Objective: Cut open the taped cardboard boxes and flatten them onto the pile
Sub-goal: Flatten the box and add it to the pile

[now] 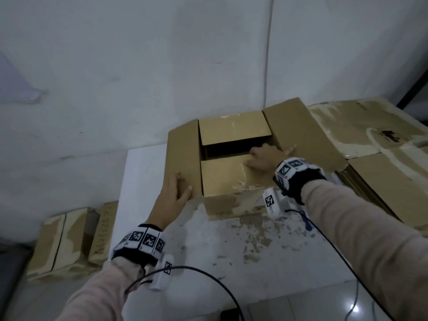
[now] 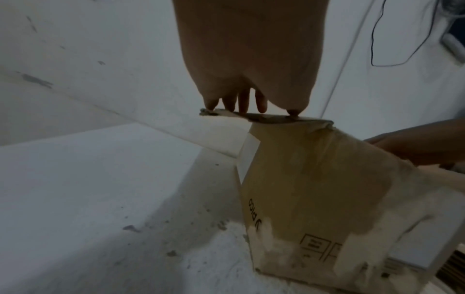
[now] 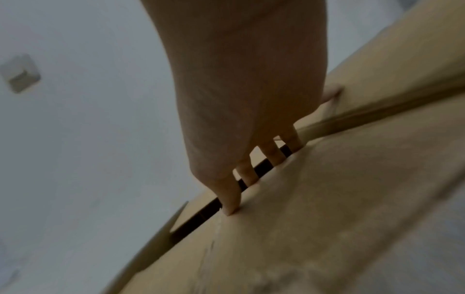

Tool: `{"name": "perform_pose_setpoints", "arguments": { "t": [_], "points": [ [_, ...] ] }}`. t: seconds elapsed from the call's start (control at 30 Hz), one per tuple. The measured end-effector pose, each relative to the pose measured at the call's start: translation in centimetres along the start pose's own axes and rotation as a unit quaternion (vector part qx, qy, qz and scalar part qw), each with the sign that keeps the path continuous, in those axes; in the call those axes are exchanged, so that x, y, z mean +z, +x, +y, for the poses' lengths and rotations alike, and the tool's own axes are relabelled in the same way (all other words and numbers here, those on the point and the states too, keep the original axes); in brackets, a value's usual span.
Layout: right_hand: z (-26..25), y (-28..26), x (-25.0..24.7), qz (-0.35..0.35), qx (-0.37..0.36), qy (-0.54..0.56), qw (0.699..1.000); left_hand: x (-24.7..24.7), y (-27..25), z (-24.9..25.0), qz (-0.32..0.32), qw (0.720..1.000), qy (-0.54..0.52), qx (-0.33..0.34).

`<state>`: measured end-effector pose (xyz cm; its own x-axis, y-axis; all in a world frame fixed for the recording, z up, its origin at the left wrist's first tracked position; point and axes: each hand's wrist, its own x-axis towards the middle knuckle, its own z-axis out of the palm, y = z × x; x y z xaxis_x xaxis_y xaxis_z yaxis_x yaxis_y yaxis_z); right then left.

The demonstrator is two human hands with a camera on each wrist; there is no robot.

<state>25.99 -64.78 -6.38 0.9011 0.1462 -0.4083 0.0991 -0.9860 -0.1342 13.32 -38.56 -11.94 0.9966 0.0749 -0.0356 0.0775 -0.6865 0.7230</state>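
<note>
Left hand (image 1: 172,200): nearest; thumb on top and the other fingers (image 2: 242,103) curled over the edge of the left flap (image 1: 184,156), holding it at its near corner.
Box (image 1: 231,181): stands on the floor (image 1: 231,246), top opened, both long flaps spread outward.
Near inner flap (image 1: 222,174): thin board, already creased and scuffed; I judge it bends easily at its fold.
Right hand (image 1: 266,157): fingers (image 3: 231,199) hooked over that inner flap's free edge into the dark gap, thumb out on the right flap (image 1: 305,135).
Handling: probably light and empty, stiff along panels, weak at corners; grip edges near folds.
Pile (image 1: 382,163): flattened cardboard just beside the box, to its right.
</note>
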Motion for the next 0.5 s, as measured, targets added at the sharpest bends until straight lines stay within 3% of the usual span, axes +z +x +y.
{"name": "perform_pose_setpoints", "arguments": {
  "t": [0.13,0.3,0.4,0.5],
  "points": [
    [1.3,-0.4,-0.7,0.092,-0.055,0.091,0.99,-0.8,0.2,2.1,0.025,0.996,-0.089,-0.004],
    [1.8,-6.4,-2.2,0.26,-0.103,0.17,0.945,1.0,1.3,6.3,-0.033,0.957,-0.266,-0.108],
    [2.8,-10.6,-2.1,0.266,-0.149,0.198,0.932,1.6,0.6,6.6,-0.024,0.964,-0.252,-0.085],
    [4.6,-13.5,-1.3,0.19,-0.17,0.24,0.936,1.2,-0.2,4.2,-0.082,0.991,-0.101,-0.036]
  ]
}}
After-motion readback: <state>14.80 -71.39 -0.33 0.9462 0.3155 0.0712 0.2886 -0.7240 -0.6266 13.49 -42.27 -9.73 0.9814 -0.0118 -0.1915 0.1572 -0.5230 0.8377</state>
